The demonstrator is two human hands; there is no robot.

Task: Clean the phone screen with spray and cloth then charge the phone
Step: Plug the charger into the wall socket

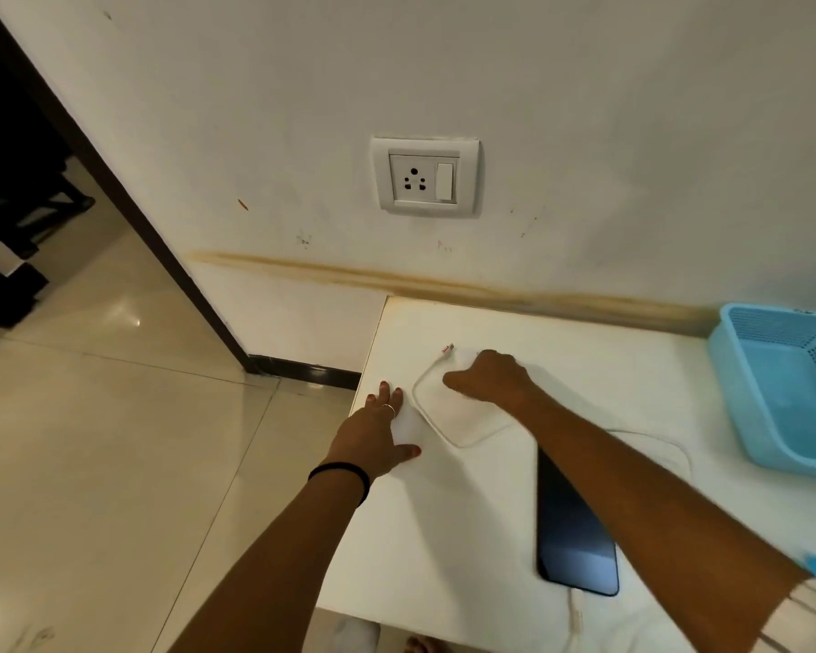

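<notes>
A white-topped table [467, 534] is set against a scuffed cream wall [255, 110] bearing a white socket plate with a rocker switch [425, 177] and a brownish stain line; glossy beige floor tiles [114, 417] lie to the left. The dark rectangular phone [573, 534] lies flat, partly hidden under the right forearm, with a thin white cable [425, 407] looped beside it and a light blue perforated plastic basket [783, 388] at the right edge. The left hand [378, 435] is pressed flat, fingers straight, at the table's left edge, while the right hand [491, 379] is curled knuckles-up over the cable, though what it grips cannot be told.
</notes>
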